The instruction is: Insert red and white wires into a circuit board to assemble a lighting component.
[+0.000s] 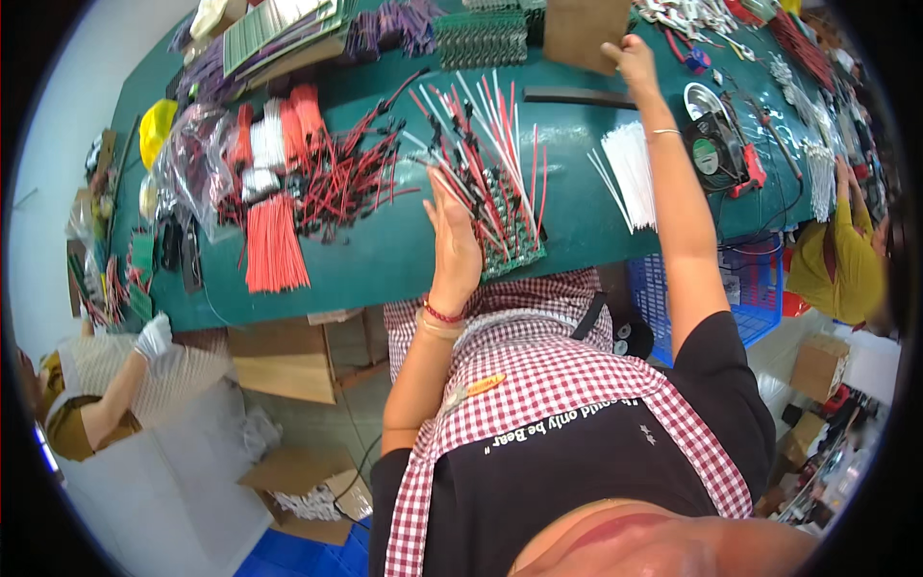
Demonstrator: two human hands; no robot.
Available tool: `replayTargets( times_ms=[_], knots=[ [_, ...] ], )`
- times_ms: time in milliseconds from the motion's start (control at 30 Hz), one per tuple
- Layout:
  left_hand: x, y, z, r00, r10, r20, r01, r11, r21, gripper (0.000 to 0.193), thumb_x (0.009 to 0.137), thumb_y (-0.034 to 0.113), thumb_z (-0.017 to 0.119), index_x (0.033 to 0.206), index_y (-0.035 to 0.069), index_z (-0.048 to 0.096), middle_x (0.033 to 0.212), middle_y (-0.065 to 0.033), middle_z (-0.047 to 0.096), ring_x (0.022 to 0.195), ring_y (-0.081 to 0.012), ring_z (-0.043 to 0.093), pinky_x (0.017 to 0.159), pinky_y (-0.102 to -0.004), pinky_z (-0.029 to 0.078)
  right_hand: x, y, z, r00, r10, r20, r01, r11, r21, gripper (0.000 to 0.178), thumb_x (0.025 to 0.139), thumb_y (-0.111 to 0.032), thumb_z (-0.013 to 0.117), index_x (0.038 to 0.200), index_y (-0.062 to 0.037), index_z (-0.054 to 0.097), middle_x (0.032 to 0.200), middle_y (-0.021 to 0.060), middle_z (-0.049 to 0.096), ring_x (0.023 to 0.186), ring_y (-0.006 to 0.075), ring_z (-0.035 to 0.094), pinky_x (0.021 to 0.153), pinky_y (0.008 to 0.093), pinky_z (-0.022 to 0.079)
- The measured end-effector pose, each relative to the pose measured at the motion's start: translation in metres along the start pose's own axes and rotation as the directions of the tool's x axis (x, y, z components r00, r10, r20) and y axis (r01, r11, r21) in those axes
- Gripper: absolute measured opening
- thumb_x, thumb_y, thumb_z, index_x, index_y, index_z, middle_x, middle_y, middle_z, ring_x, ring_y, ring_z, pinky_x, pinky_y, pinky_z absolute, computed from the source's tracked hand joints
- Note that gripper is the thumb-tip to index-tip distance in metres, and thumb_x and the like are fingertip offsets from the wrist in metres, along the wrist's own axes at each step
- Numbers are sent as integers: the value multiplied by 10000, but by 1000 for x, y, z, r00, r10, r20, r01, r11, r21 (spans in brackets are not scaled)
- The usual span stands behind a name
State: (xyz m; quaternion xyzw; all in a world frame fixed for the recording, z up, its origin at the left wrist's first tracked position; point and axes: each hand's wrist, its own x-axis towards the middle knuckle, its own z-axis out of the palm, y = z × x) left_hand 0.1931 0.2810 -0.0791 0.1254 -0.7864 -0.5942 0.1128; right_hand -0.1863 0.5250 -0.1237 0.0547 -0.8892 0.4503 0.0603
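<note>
A green circuit board panel lies at the near edge of the table, with many red, white and black wires standing up and leaning out of it. My left hand is against the left side of these wires, fingers stretched out and gripping nothing that I can see. Far to the right, my right hand is closed at the right edge of a brown cardboard piece. A dark bar lies just below the cardboard. White cable strips are spread under my right forearm.
Red wire bundles and loose red wires with black connectors fill the left. Green boards are stacked behind. A fan and a soldering iron lie right. Co-workers sit at both sides; a blue crate stands below.
</note>
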Motion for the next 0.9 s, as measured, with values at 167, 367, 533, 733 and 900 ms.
replayTargets(
  times_ms=[167,367,533,733,900],
  knots=[
    [-6,3,-16,999,-29,-20,30,998,52,683,1050,460,158,1546,-7,103,1623,-190,102,1510,-314,47,1203,-469,-29,-73,-70,-60,959,-275,-75,283,887,366,250,874,-115,709,1079,-15,605,908,11,633,784,80,548,662,236,438],
    [-8,16,-41,998,16,68,-48,863,502,542,1000,234,425,1464,-33,347,1517,-252,353,1434,-383,300,1178,-570,155,-217,-89,-96,977,54,207,-172,771,613,379,875,12,610,1242,-56,543,1012,6,643,742,32,495,620,195,359],
    [2,31,-56,969,188,163,-248,672,698,219,961,198,537,1087,39,618,1118,-129,625,1092,-329,568,978,-491,395,-291,-75,-66,796,114,595,-480,718,505,365,890,-88,676,1229,-78,540,1003,5,654,733,34,508,594,179,355],
    [27,30,-57,925,193,327,-368,663,652,194,952,215,562,898,45,638,887,-93,606,900,-302,574,808,-429,414,-303,-94,-34,706,86,703,-577,647,499,408,900,-67,659,1281,-34,518,1048,29,644,803,50,542,658,185,412],
    [34,25,-62,909,87,408,-343,711,614,182,911,219,589,863,62,666,887,-90,658,944,-278,597,853,-448,411,-307,-120,-19,732,69,678,-480,758,441,425,912,-70,662,1299,3,500,1186,78,642,1081,123,600,931,256,464]
  ],
)
